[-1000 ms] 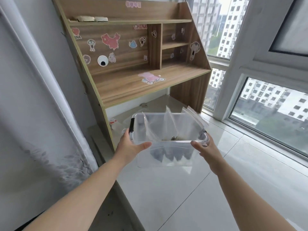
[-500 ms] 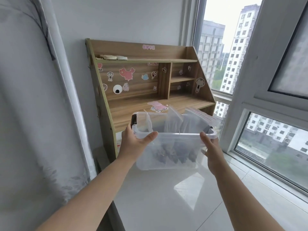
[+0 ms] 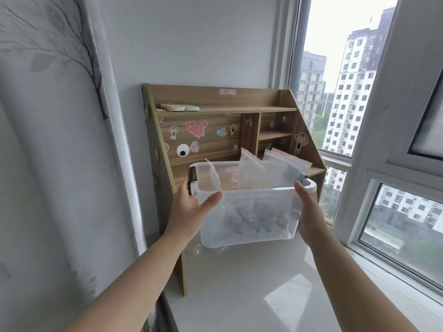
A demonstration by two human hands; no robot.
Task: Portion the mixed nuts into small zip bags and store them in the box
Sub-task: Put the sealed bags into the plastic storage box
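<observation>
With both hands committed to it, the clear plastic box [image 3: 249, 212] hangs in the air in front of the wooden shelf unit [image 3: 215, 130], clear of the white ledge [image 3: 239, 295] below. Left hand [image 3: 191, 207] grips the left end wall: thumb laid across the near face just under the rim, the other fingers wrapped round the far side beside the dark latch [image 3: 192, 174], mostly hidden. Right hand [image 3: 308, 212] clamps the right end in mirror fashion, thumb up near the rim, fingers [image 3: 297, 215] curled against the side wall and seen through the plastic. A two-ended hold keeps the open box level, presumably so the contents do not tip out; no lid is on it. Inside stand several small zip bags [image 3: 275, 168], upright, their sealed tops poking above the rim, one leaning at the left; dark nuts [image 3: 254, 218] sit in the bag bottoms against the box floor. Judgement: portioning looks finished and storage is the step in hand, with the box raised to about the height of the unit's broad lower shelf [image 3: 316, 172], a likely resting place. Risk: the tall bag tops may catch the board above.
</observation>
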